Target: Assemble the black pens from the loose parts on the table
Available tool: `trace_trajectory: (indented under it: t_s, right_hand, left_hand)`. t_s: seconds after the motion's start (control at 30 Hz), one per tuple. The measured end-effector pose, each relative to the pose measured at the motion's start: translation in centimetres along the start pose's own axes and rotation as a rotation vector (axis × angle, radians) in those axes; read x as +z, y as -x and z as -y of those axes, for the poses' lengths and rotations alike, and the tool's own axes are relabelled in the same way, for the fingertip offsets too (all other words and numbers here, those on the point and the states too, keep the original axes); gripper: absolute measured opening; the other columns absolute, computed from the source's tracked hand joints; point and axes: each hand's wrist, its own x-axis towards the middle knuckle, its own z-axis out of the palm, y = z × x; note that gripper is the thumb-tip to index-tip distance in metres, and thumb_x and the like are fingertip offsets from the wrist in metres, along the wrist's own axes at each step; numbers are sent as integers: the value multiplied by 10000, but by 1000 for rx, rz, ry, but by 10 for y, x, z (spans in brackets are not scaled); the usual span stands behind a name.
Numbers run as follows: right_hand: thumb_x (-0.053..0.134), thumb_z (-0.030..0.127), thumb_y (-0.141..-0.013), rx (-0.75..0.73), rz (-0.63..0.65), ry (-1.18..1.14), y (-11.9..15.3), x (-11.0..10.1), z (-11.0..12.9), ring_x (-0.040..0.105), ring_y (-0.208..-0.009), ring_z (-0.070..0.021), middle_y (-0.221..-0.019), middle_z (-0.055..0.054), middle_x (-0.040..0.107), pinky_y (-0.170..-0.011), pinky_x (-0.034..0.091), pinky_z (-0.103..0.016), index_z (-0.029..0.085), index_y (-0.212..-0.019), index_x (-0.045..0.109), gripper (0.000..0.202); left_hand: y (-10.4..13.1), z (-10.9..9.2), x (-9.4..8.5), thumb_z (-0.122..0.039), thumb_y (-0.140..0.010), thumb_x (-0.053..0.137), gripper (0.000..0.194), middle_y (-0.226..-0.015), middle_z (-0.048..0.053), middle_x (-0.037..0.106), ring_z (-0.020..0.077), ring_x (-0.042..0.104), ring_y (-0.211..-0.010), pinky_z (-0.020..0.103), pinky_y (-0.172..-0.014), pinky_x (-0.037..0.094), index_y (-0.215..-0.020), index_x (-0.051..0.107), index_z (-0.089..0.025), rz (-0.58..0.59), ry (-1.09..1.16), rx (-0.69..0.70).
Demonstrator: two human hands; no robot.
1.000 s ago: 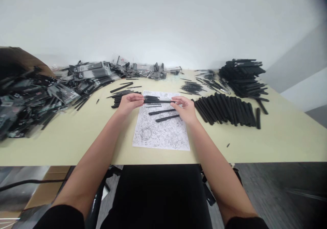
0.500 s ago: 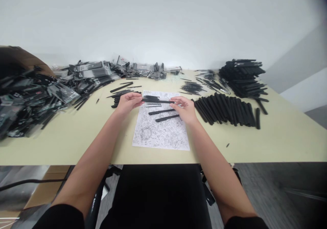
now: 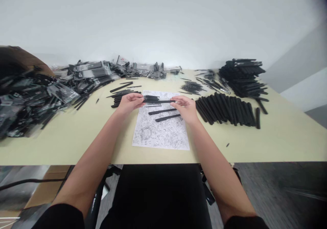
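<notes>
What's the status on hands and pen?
Left hand and right hand gripping opposite ends of a black pen, over scribbled paper. Two more pens on the paper, partly hidden by right hand.

Compared with half a second ago, the left hand (image 3: 131, 103) sits slightly farther toward 3 o'clock, covering a little more of the 9 o'clock end of the thin black rods (image 3: 152, 97). The right hand (image 3: 187, 110) has also shifted a touch toward 3 o'clock, and the black pen (image 3: 165, 101) pinched between both hands has slid the same way.
</notes>
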Motion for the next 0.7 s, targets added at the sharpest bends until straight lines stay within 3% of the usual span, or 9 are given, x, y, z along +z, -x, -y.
trace_trajectory:
  t_s: [0.2, 0.5, 0.7]
  right_hand:
    - [800, 296, -678, 10, -18, -58, 0, 0, 1, 691, -838, -190, -892, -36, 760, -774, 547, -352, 238, -843, 752, 181]
    - [812, 311, -660, 15, -37, -27, 0, -2, 3, 634, -709, -156, -834, -12, 762, -740, 532, -352, 256, -791, 766, 149]
    - [813, 311, -665, 5, -52, -16, 1, -1, 6, 619, -699, -159, -823, -8, 761, -743, 537, -364, 268, -783, 774, 132]
  left_hand:
    - [1, -3, 0, -325, -524, 957, 461, -713, 22, 731, 150, 735, -703, 246, -753, 614, -879, 724, -145, 9, 37, -10]
    - [0, -5, 2, -369, -625, 917, 387, -646, 25, 716, 151, 717, -626, 211, -595, 585, -895, 723, -170, -41, -54, -94]
    - [1, -5, 4, -417, -664, 893, 391, -638, 44, 719, 158, 712, -607, 217, -571, 572, -904, 719, -163, -57, -108, -138]
